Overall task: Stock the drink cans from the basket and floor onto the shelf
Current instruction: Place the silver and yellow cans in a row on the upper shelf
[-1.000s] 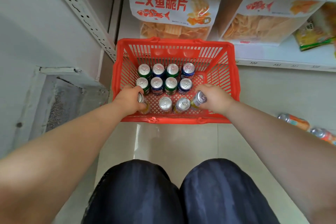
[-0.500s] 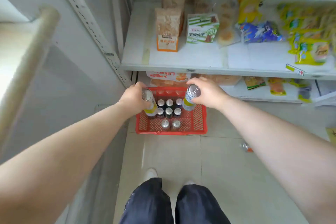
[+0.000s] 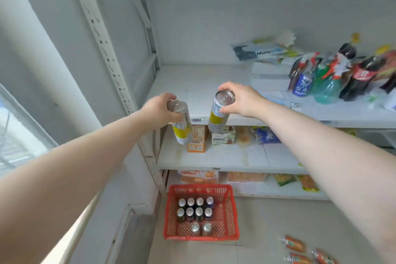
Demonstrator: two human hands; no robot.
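head view: my left hand (image 3: 159,108) grips a yellow-and-white can (image 3: 182,128) round its top, and the can tilts with its base hanging below the shelf's front edge. my right hand (image 3: 240,99) pinches a second can (image 3: 218,113) of the same kind by the rim, nearly upright, its base also just in front of the edge. both cans are in the air, close to the shelf (image 3: 192,83) but not yet on it.

the left part of that shelf is bare where i am reaching; i see no drink can standing there, so by my judgement the stocking has barely begun, or these two are the first for this spot. further right on the same shelf stand some bottles (image 3: 334,77), with a mask pack (image 3: 263,51) behind them.

down below, the red basket (image 3: 235,216) sits on the floor (image 3: 267,221) against the bottom shelf. ten cans (image 3: 195,213) stand upright in it, in two rows of four and a pair in front. to the right of it, orange cans (image 3: 300,251) lie on their sides on the floor; i count three, and the frame edge may hide more.

so i reckon most of the work is left: set these two down, then come back for the ten in the basket and the ones on the floor.
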